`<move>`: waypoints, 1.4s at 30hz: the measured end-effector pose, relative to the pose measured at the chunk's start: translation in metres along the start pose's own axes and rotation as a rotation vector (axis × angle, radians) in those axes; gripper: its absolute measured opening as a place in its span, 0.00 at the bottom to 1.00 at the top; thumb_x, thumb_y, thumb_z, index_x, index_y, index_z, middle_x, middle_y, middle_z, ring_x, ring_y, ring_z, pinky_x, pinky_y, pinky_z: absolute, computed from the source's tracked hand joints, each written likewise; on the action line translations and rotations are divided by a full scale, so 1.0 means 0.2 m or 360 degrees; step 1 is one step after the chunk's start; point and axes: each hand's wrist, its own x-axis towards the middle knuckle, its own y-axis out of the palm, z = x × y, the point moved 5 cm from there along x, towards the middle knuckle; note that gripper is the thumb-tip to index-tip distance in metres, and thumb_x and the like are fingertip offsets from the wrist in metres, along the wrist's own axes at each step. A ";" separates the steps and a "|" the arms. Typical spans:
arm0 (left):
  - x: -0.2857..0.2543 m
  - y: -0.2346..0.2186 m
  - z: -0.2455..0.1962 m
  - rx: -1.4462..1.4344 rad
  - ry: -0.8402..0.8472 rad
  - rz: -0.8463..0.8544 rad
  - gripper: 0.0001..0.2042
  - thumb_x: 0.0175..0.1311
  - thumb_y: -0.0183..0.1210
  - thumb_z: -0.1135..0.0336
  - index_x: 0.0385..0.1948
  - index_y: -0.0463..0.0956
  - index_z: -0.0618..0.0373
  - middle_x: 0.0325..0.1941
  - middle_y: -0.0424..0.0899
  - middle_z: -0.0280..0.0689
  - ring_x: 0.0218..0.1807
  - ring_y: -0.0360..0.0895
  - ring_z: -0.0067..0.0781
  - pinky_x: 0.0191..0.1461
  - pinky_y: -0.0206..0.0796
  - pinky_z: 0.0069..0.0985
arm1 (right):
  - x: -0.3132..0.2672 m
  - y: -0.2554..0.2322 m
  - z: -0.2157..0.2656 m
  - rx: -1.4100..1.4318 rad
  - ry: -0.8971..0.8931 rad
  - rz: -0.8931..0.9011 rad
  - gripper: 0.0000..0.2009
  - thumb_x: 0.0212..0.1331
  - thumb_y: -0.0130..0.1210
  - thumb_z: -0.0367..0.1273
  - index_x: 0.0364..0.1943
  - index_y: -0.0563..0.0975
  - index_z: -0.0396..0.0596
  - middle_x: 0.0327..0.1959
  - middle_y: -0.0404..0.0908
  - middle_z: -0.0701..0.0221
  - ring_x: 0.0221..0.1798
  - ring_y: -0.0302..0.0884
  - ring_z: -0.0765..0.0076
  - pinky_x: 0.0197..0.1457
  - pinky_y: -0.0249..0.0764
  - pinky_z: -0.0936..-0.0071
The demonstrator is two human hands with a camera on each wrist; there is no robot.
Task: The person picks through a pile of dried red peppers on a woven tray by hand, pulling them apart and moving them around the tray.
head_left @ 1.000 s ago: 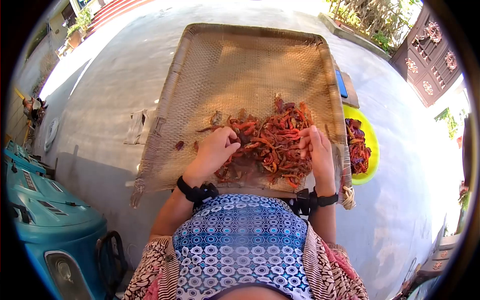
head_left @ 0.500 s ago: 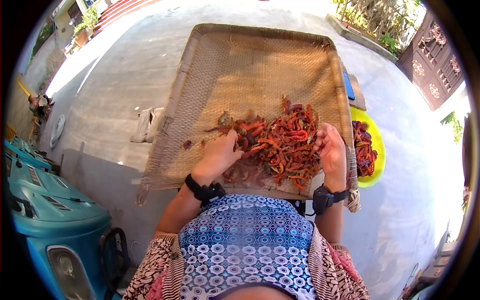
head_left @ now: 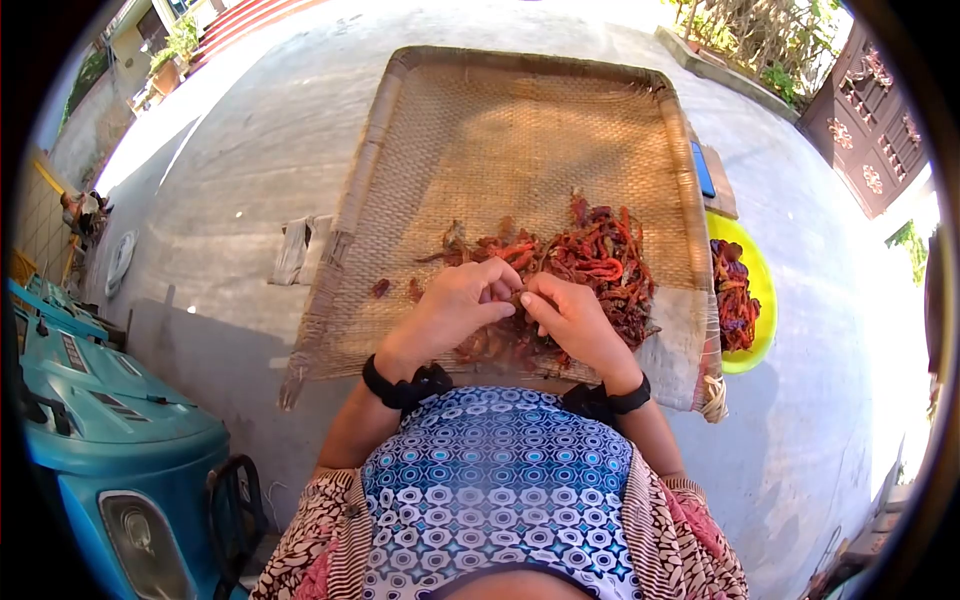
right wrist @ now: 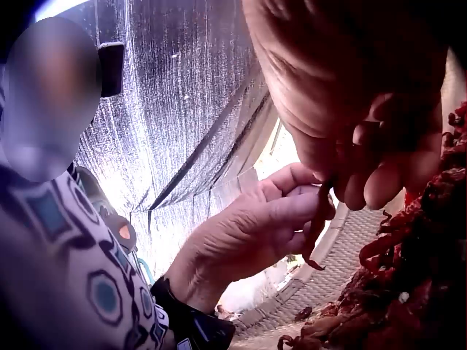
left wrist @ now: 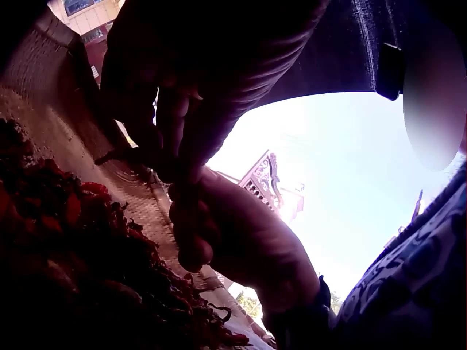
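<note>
Over the near part of a heap of dried red chili peppers (head_left: 610,250), my left hand (head_left: 450,310) and right hand (head_left: 585,322) meet fingertip to fingertip. Between them is one dark, shriveled chili pepper (right wrist: 318,227), its curled tip hanging down in the right wrist view. Thumb and fingers of the left hand pinch it, and the right hand's fingertips pinch its upper end. The heap lies on a large woven bamboo tray (head_left: 520,130) with raised rims. Backlight leaves both hands dark in the left wrist view.
Right of the tray stands a yellow-green basin (head_left: 765,310) holding more chilies. A blue phone (head_left: 703,170) lies on a board by the tray's right rim. At the left is a teal vehicle (head_left: 120,420); a cloth (head_left: 293,252) lies on the concrete floor.
My right hand has moved left from the heap's right side to meet the left hand at the chili. The left hand has shifted slightly right in view.
</note>
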 end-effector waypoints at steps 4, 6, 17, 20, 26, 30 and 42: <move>0.00 0.01 -0.01 -0.0219 -0.0111 -0.0024 0.12 0.58 0.64 0.73 0.43 0.77 0.58 0.35 0.80 0.30 0.35 0.73 0.18 0.39 0.68 0.18 | -0.04 -0.02 -0.02 0.0220 0.0165 -0.0036 0.13 0.68 0.51 0.38 0.32 0.74 0.42 0.24 0.76 0.73 0.23 0.72 0.78 0.29 0.69 0.79; 0.03 0.00 0.04 0.0023 -0.0012 -0.0132 0.12 0.58 0.65 0.73 0.43 0.77 0.58 0.37 0.79 0.32 0.37 0.73 0.21 0.40 0.68 0.20 | -0.06 -0.10 -0.05 0.0344 0.0250 -0.0191 0.13 0.69 0.50 0.38 0.32 0.74 0.43 0.24 0.76 0.74 0.23 0.71 0.80 0.28 0.68 0.81; 0.06 0.04 0.18 0.0773 0.0099 -0.0139 0.09 0.58 0.62 0.68 0.38 0.76 0.58 0.36 0.79 0.39 0.39 0.77 0.37 0.44 0.70 0.30 | -0.33 -0.91 -0.48 0.1791 -0.0086 -0.1526 0.14 0.70 0.50 0.42 0.47 0.76 0.47 0.32 0.77 0.78 0.31 0.71 0.80 0.35 0.71 0.78; 0.08 0.03 0.21 0.0760 0.0088 -0.0219 0.07 0.59 0.60 0.67 0.37 0.76 0.57 0.35 0.80 0.40 0.38 0.78 0.39 0.42 0.70 0.32 | -0.34 -0.90 -0.49 0.1763 -0.0068 -0.1451 0.14 0.70 0.50 0.40 0.51 0.74 0.47 0.36 0.78 0.77 0.33 0.73 0.78 0.35 0.72 0.78; 0.08 -0.01 0.14 0.0669 0.0139 -0.0413 0.06 0.60 0.59 0.67 0.36 0.76 0.58 0.36 0.82 0.42 0.39 0.80 0.42 0.41 0.71 0.35 | -0.13 -0.40 -0.23 0.0632 0.0128 -0.0592 0.10 0.69 0.52 0.34 0.47 0.76 0.44 0.31 0.78 0.76 0.28 0.71 0.84 0.32 0.68 0.86; 0.09 -0.03 0.18 0.0319 0.0027 -0.0416 0.07 0.63 0.58 0.68 0.38 0.76 0.60 0.35 0.82 0.40 0.36 0.79 0.35 0.41 0.70 0.30 | -0.03 -0.18 -0.11 -0.0100 0.0087 -0.0371 0.15 0.60 0.60 0.36 0.47 0.77 0.43 0.28 0.80 0.71 0.29 0.74 0.74 0.32 0.69 0.73; 0.08 -0.02 0.13 0.0151 -0.0143 -0.0216 0.07 0.66 0.57 0.68 0.38 0.75 0.63 0.31 0.81 0.37 0.33 0.75 0.25 0.40 0.68 0.26 | -0.05 -0.11 -0.09 -0.0012 0.0178 -0.0242 0.10 0.64 0.57 0.37 0.36 0.77 0.43 0.21 0.76 0.73 0.24 0.73 0.77 0.29 0.69 0.75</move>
